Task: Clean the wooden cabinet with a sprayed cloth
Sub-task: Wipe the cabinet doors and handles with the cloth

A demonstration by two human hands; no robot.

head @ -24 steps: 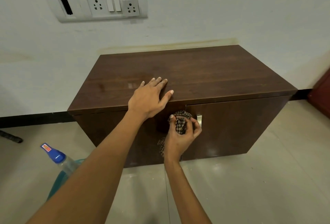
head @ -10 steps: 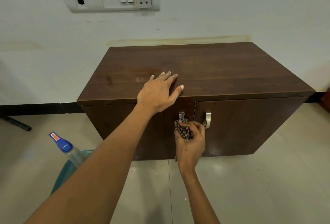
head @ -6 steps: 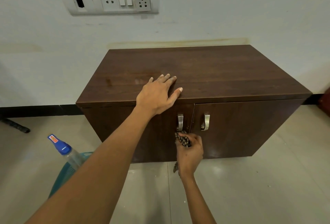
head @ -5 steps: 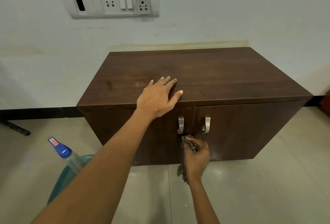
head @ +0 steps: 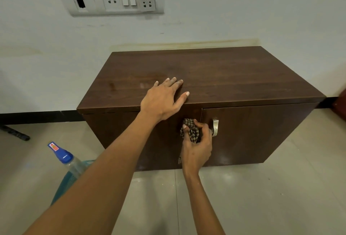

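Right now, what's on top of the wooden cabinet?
Only the left hand, lying flat and open near the front edge of the wooden cabinet. The rest of the top shows bare wood. Whatever lies under the palm is covered.

pale tiled floor [head: 262, 197], dark wooden cabinet [head: 224, 73] standing on it against the wall, blue-capped spray bottle [head: 65, 159] on floor left of cabinet, dark bar-like object [head: 15, 133] on floor far left

Glossy wooden cabinet [head: 215, 77], checked cloth [head: 192, 131]
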